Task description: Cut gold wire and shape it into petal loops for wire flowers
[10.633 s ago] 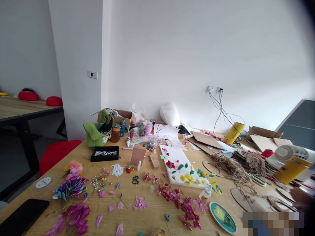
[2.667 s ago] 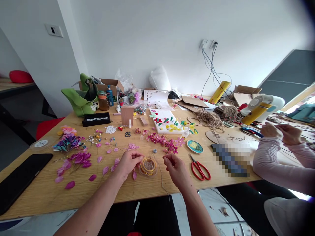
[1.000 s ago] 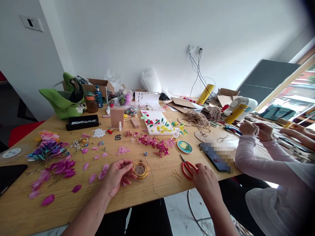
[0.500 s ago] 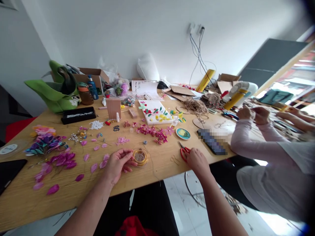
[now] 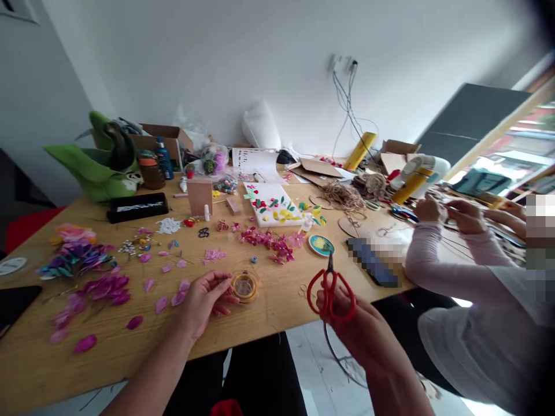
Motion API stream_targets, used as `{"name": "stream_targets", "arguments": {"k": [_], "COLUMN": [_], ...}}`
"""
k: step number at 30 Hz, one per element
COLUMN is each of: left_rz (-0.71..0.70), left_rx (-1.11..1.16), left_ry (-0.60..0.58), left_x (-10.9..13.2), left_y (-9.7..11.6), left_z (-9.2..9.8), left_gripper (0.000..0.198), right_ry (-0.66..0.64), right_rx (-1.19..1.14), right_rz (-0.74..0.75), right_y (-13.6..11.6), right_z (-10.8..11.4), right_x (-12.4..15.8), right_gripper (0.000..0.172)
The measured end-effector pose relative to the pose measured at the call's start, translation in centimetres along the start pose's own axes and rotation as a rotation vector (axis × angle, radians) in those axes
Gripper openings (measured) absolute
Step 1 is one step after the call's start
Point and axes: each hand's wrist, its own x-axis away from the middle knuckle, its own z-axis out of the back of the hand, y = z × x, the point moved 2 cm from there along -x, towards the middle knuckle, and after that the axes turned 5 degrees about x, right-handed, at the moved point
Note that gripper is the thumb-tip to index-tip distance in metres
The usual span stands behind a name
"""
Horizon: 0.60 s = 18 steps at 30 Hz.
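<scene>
In the head view, a person's right hand (image 5: pixel 358 335), right of center low in the frame, grips red-handled scissors (image 5: pixel 330 277), their long axis upright and blades together, tip toward the frame's top. To their left, at lower center, a spool of gold wire (image 5: pixel 244 287) sits apart from the blades, which do not point at it; the nearer left hand (image 5: pixel 203 303) holds its left rim, thumb and fingers narrowed.

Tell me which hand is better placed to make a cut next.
Probably the right hand: it already holds the scissors raised, blades pointing away from the body. The left hand is at the edge of the spool, with no cutting tool.
</scene>
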Motion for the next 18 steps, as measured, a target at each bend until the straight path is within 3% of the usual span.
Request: {"name": "stream_targets", "arguments": {"k": [5, 9, 13, 18], "left_rz": [-0.031, -0.05, -0.062, -0.068], "left_rx": [0.004, -0.021, -0.042, -0.063], "left_ry": [-0.001, -0.012, -0.025, -0.029], "left_x": [0.1, 0.2, 0.1, 0.2], "left_y": [-0.1, -0.1, -0.2, -0.2], "left_z": [-0.1, -0.1, 0.0, 0.0], "left_gripper": [0.042, 0.041, 0.039, 0.034], "right_ry": [-0.269, -0.318, -0.323, -0.19], "right_rx": [-0.244, -0.238, -0.265, -0.113], "right_rz": [-0.143, -0.245, -0.284, -0.182], "right_y": [1.4, 2.5, 2.7, 1.4], "right_z": [-6.2, -9.5, -10.3, -9.2], "right_x": [1.3, 1.4, 1.2, 1.1], "right_gripper": [0.034, 0.042, 0.053, 0.045]}}
